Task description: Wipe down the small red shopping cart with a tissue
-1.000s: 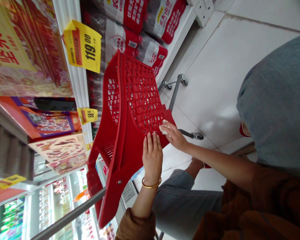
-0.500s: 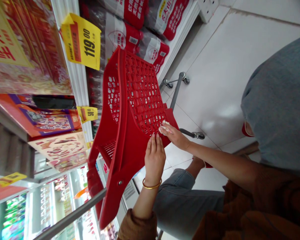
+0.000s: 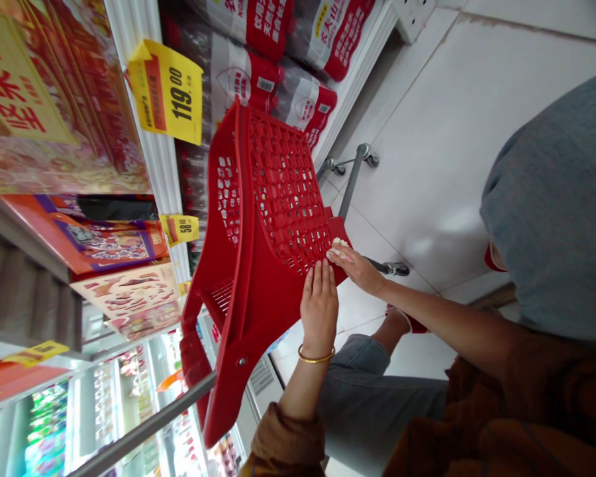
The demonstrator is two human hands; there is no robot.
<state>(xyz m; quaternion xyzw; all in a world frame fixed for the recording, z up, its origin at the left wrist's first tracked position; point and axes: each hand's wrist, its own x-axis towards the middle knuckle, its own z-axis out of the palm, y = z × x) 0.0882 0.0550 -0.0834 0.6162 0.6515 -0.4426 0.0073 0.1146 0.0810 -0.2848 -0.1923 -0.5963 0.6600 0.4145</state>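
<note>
A red plastic cart basket (image 3: 273, 199) with a lattice bottom is tipped on its side in front of the store shelves. My left hand (image 3: 319, 308), with a gold bangle on the wrist, lies flat against the basket's solid outer wall, fingers together and stretched out. My right hand (image 3: 357, 268) pinches a small white wad (image 3: 338, 246) and presses it on the lattice near the basket's corner. Both arms wear brown sleeves.
The cart's grey metal frame with castors (image 3: 357, 159) stands on the white tiled floor (image 3: 442, 132), and a grey handle bar (image 3: 144, 430) runs below the basket. Shelves hold boxed goods, red-labelled bottle packs (image 3: 278, 73) and yellow price tags (image 3: 166, 89). My jeans-clad knee (image 3: 357, 397) is close by.
The view shifted slightly. Both hands slid a little along the basket, the right hand's wad moving nearer the basket's corner; the left hand stayed flat on the wall.
</note>
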